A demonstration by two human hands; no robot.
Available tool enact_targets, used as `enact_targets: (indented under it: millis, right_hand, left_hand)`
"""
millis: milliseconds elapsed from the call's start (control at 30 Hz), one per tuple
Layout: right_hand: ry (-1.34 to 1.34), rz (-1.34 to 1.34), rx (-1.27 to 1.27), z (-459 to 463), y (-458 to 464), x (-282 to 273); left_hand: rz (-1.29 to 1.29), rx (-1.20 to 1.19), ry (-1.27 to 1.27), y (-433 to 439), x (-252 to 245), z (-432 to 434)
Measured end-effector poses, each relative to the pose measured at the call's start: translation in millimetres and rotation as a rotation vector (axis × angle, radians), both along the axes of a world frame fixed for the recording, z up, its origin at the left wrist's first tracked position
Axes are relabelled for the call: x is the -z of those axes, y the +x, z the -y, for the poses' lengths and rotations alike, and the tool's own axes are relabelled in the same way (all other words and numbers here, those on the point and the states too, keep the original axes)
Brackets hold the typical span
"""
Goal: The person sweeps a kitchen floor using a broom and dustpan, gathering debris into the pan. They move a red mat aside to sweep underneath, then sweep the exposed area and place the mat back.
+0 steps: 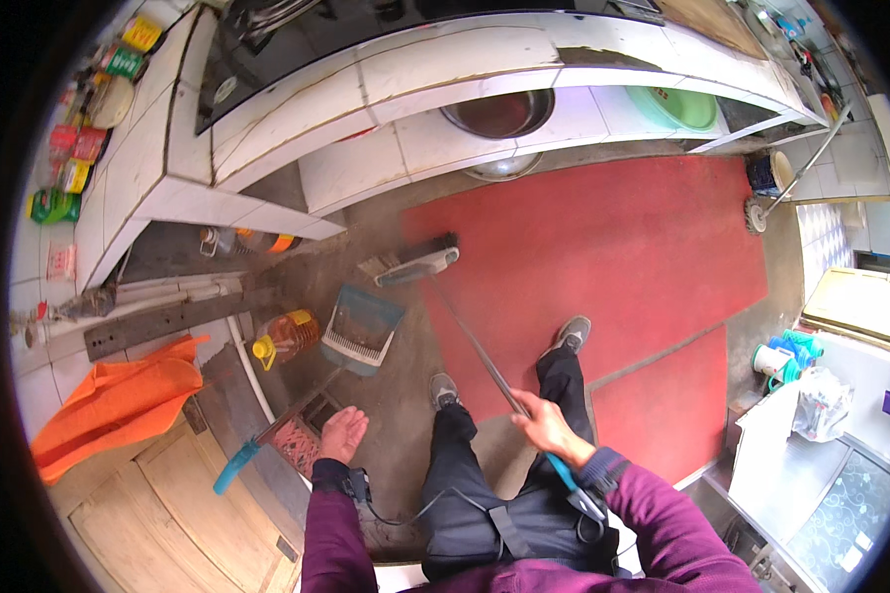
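My right hand (549, 422) is closed round the metal handle of a broom, whose blue grip runs back under my wrist. The broom head (417, 265) with dark bristles rests at the left edge of a red floor mat (601, 244). My left hand (343, 434) is held with its palm showing and nothing in it. A blue-and-white toothed dustpan (362, 330) lies on the floor to the left of the mat, its handle ending in a blue grip (236, 465). Between the dustpan and the wall stands a plastic bottle (289, 337) of orange-brown liquid with a yellow cap.
A tiled counter (445, 67) runs along the far side, with a metal basin (498, 113) and a green basin (675, 107) on its lower shelf. A long-handled round brush (756, 216) stands right. An orange cloth (130, 404) hangs left, near a pink crate (295, 447).
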State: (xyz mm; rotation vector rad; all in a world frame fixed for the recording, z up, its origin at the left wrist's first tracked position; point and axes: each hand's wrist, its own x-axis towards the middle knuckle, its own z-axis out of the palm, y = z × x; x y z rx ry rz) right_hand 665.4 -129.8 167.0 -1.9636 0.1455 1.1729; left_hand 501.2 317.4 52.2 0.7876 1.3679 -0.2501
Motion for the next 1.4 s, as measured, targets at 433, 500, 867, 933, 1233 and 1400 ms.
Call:
enact_targets:
  millis: [433, 500, 867, 933, 1233, 1400]
  right_hand:
    - [-0.352, 0.727, -0.462, 460.0, 126.7, 78.1]
    - [-0.460, 0.726, -0.403, 500.3, 130.8, 113.3]
    - [-0.949, 0.696, -0.207, 500.4, 258.9, 382.6]
    - [-0.681, 0.688, -0.013, 448.7, 325.7, 426.0]
    - [0.107, 0.450, 0.216, 195.1, 480.1, 459.8]
    - [0.376, 0.418, 0.221, 87.6, 470.2, 477.9]
  left_hand:
    - [0.418, 0.364, -0.168, 349.9, 86.9, 198.1]
    - [0.253, 0.303, -0.113, 408.9, 121.6, 215.2]
    - [0.360, 0.259, -0.126, 602.8, 340.5, 183.4]
    - [0.418, 0.312, -0.095, 626.7, 356.0, 169.8]
    - [0.520, 0.300, 0.119, 616.5, 396.5, 160.5]
    - [0.600, 0.201, 0.345, 575.5, 382.5, 129.0]
